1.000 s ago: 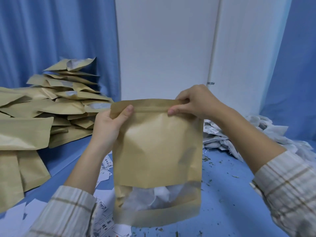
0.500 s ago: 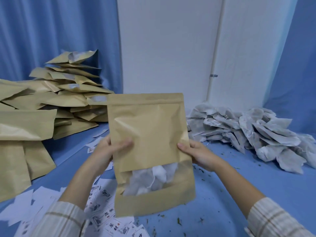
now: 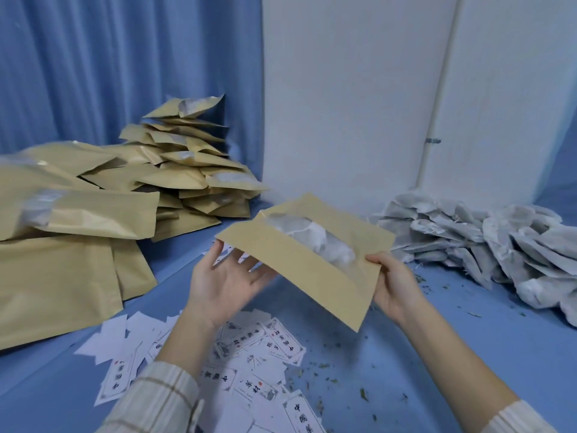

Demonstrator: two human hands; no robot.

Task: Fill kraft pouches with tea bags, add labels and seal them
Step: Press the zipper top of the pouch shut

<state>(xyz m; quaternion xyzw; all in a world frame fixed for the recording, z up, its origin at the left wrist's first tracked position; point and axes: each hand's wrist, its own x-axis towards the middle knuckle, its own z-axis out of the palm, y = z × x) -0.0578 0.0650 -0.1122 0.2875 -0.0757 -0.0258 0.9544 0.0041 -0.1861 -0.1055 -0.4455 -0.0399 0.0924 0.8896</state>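
Pouch (image 3: 299, 260) is the landmark: kraft, held in the air over the blue table (image 3: 437, 354), tipped nearly flat w/ its clear window facing up and white tea bags (image 3: 318, 239) visible through it. Right hand (image 3: 395, 289) grips the pouch's right edge, thumb on top just beside the window, other fingers hidden beneath, so closed on the pouch. Left hand (image 3: 228, 276) is palm-up at the pouch's left corner, fingers spread wide; fingertips touch or sit just under the edge, can't tell if it bears any weight, no pinch visible.

Left of the pouch: big heap of kraft pouches (image 3: 93, 207), some w/ windows showing, stacked up to the blue curtain (image 3: 109, 73). Right of the pouch: pile of loose tea bags (image 3: 487, 245), grey-white, lying on the table by the white wall (image 3: 359, 104). Below the pouch, nearer the person: scattered white labels (image 3: 249, 370) w/ black characters and small red marks, partly under the left forearm. Bits of loose tea leaf (image 3: 362, 393) dot the table below and right of the pouch. Plaid sleeve (image 3: 156, 401) covers the left arm near the bottom edge; right sleeve only just in view at the corner.
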